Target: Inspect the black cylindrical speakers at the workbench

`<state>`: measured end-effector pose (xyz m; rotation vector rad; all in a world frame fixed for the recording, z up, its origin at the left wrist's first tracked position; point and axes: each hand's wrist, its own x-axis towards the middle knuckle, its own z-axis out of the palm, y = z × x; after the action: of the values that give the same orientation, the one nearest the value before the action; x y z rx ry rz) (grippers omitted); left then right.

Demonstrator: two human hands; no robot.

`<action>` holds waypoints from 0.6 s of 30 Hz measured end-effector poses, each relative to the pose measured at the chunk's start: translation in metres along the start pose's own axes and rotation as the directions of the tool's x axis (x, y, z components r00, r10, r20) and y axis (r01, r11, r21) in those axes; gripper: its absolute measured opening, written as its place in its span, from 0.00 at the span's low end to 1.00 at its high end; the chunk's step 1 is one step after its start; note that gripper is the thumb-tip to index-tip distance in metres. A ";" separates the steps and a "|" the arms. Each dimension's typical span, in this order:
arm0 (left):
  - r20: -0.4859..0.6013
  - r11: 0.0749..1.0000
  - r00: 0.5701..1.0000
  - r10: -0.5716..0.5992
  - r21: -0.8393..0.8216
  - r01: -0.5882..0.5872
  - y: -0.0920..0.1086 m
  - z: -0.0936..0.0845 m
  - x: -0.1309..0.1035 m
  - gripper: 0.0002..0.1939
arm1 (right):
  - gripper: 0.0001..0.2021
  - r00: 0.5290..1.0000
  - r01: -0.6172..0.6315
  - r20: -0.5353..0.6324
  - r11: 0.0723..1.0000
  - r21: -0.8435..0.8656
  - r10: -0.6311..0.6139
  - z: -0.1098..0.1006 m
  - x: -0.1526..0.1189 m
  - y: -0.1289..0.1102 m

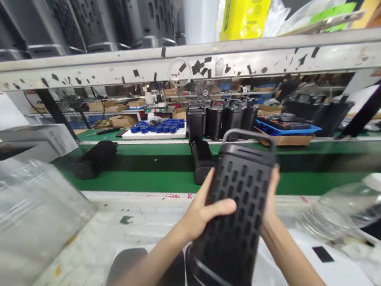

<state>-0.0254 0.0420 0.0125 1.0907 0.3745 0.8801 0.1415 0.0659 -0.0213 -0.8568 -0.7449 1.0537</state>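
A tall black slotted housing [237,192] with a loop handle [248,132] on top is held tilted above the worktable. My left hand [202,209] grips its left side, the thumb lying across the slotted face. Around the right edge wraps my right hand [271,193], its fingers partly hidden behind the housing. Below, flat dark rounded pads [168,278] lie on the white table [118,231], partly covered by my left forearm and the housing's base.
Beyond the table runs a green conveyor belt [145,167] carrying dark cylindrical units [96,159]. A clear plastic jar [354,206] lies at right, a plastic-covered box [26,222] at left. A white shelf beam [103,72] crosses overhead, with similar housings [151,12] on it.
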 end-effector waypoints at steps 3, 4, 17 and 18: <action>-0.170 0.990 0.976 -0.138 -0.054 0.130 -0.021 -0.017 0.017 0.41 | 0.43 0.998 -0.061 -0.013 0.990 -0.126 0.060 -0.009 0.010 0.016; -0.191 0.988 0.970 -0.151 -0.063 0.141 -0.027 -0.020 0.020 0.41 | 0.44 0.998 -0.058 -0.029 0.984 -0.168 0.054 -0.016 0.010 0.021; -0.368 0.851 0.783 0.501 0.372 -0.370 -0.071 -0.024 0.077 0.50 | 0.26 0.880 0.124 -0.407 0.946 -0.300 -0.244 -0.115 0.014 0.091; -0.348 0.841 0.785 0.512 0.388 -0.376 -0.074 -0.020 0.092 0.50 | 0.26 0.865 0.143 -0.426 0.945 -0.296 -0.264 -0.118 0.015 0.092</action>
<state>0.0496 0.1120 -0.0487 1.2837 0.6559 1.5554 0.2075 0.0758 -0.1560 -1.1711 -0.5532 0.5316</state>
